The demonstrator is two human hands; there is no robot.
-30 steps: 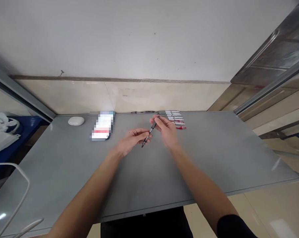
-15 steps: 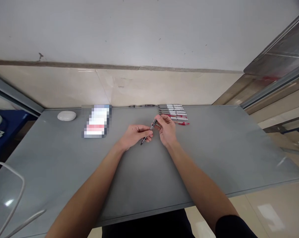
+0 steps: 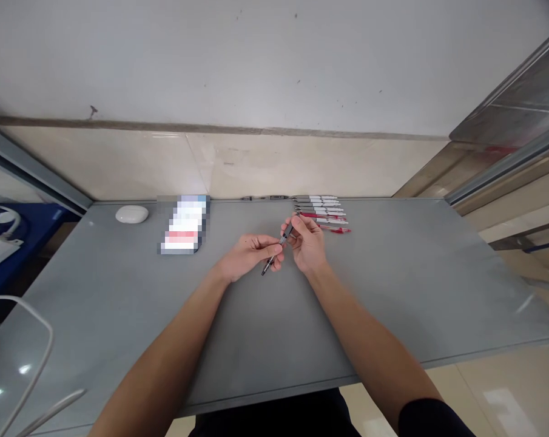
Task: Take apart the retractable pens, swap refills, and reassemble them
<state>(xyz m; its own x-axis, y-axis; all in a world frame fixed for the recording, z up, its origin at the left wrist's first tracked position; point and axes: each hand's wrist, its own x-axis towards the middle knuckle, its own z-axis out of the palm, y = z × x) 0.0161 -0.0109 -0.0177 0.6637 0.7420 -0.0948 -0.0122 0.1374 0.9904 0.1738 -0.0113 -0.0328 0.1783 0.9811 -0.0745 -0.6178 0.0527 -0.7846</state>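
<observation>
Both my hands hold one dark pen (image 3: 274,255) above the middle of the grey table (image 3: 392,285). My left hand (image 3: 249,254) pinches its lower part near the tip. My right hand (image 3: 305,243) grips its upper end with closed fingers. The pen slants from upper right down to lower left. Just behind my right hand lies a row of several pens (image 3: 322,213), white and red, side by side near the table's far edge.
A white oval case (image 3: 131,213) rests at the far left of the table, with a blurred flat box (image 3: 183,233) beside it. A white cable (image 3: 23,358) curls over the near left corner. The wall stands right behind the table.
Both hands stay on the pen and have shifted only slightly; the view has moved a little.
</observation>
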